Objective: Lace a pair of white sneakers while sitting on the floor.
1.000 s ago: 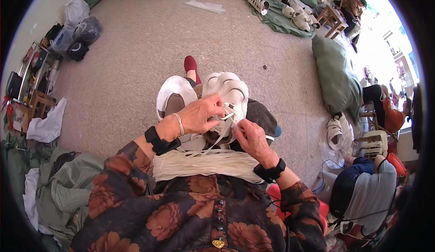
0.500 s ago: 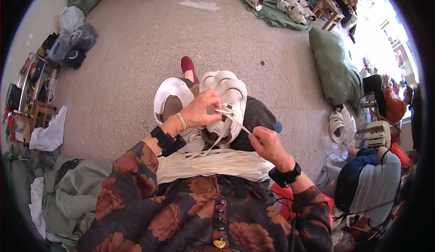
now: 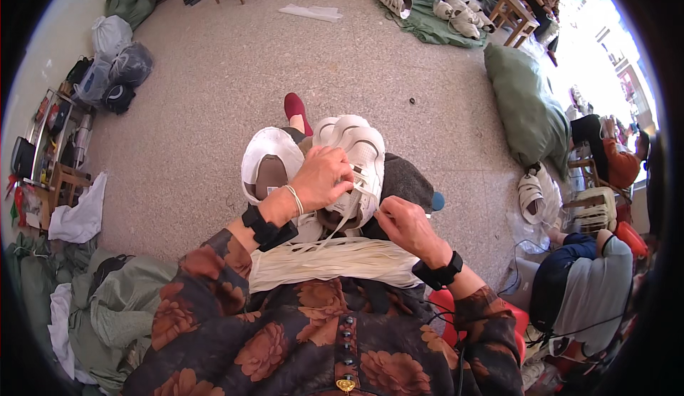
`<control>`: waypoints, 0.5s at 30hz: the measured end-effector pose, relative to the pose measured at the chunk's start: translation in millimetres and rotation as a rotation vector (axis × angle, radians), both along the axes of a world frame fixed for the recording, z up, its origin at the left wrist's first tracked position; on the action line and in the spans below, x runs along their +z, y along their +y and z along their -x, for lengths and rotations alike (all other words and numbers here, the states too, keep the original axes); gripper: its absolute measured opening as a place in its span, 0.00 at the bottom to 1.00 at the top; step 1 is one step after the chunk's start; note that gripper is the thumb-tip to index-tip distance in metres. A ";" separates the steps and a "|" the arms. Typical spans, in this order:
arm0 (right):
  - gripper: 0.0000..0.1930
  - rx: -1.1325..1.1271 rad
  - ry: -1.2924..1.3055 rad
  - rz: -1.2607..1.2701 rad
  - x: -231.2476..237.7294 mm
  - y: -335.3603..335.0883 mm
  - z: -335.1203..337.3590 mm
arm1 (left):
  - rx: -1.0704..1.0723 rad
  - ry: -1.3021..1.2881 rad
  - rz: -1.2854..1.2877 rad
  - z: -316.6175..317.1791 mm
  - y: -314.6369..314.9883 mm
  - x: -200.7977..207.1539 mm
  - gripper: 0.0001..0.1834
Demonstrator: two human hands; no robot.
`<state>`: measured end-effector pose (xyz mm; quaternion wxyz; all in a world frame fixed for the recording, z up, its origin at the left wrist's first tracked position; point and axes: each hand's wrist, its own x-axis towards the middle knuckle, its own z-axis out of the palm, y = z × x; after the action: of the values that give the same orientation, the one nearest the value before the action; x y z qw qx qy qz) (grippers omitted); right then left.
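A white shoe (image 3: 365, 147) with a thick, wavy sole rests on my lap, its collar toward me. My left hand (image 3: 323, 176) is over its lacing, thumb and fingers closed in a pinch at a white shoelace (image 3: 348, 209); the fingertips partly hide the lace there. To the right of the shoe's opening, my right hand (image 3: 411, 229) has its fingers pinched on a lace end, mostly hidden by them. Another white shoe (image 3: 265, 155) with a brown insole lies at the left. A bundle of cream laces (image 3: 331, 261) spreads across my lap.
A dark grey cloth item (image 3: 406, 182) lies beside the shoe. A stuffed green sack (image 3: 524, 104) is on the right floor, near seated people. Green cloth (image 3: 132, 300) is piled at my left. A wooden stool (image 3: 513, 20) and several shoes stand at the back right.
My right hand has moved left, closer to the shoe, and the lace stretched between my hands is now mostly out of sight. My left hand has shifted slightly right.
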<state>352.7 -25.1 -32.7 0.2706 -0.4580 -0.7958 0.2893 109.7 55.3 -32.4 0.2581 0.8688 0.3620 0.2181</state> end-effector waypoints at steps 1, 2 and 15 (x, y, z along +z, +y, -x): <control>0.09 0.000 0.000 0.001 -1.1 1.0 0.4 | 0.028 0.027 -0.015 -1.4 -1.9 1.0 0.05; 0.09 -0.004 0.001 0.014 -2.2 2.0 0.7 | 0.057 0.054 -0.030 -3.1 -3.0 2.0 0.04; 0.11 -0.109 0.167 0.240 1.5 13.9 12.9 | 0.103 0.072 0.229 -15.1 6.8 19.1 0.05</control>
<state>339.8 -11.2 -31.3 0.2944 -0.5037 -0.7042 0.4045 124.8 62.1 -13.4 0.3312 0.8211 0.4375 0.1570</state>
